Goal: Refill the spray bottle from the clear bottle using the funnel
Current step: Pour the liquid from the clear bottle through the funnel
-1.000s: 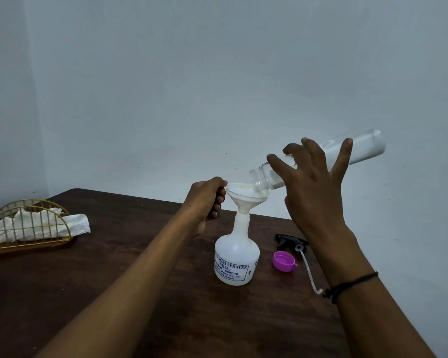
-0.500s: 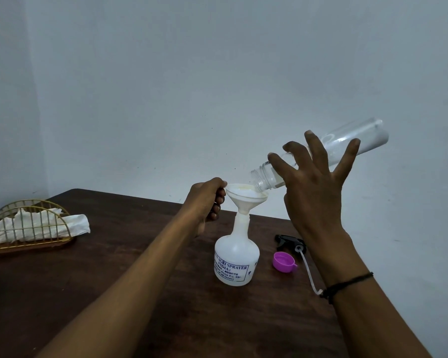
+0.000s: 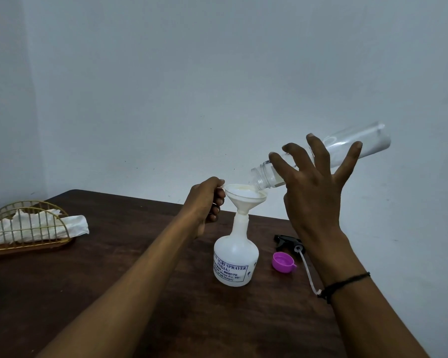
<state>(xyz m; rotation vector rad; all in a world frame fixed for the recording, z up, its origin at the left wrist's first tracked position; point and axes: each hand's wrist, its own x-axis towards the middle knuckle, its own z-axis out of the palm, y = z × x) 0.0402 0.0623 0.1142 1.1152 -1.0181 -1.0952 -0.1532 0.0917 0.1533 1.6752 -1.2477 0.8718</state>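
Right hand (image 3: 313,192) tips clear bottle (image 3: 347,148); left hand (image 3: 204,200) grips funnel (image 3: 245,196).

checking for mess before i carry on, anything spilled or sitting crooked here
No spill shows on the table. The funnel sits upright in the spray bottle, steadied by the left hand. One oddity: the right hand holds the tilted clear bottle with its fingers splayed, which looks like a loose grip.

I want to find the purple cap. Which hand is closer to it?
The right hand. It is above the purple cap, tipping the clear bottle. The left hand is farther, across the funnel.
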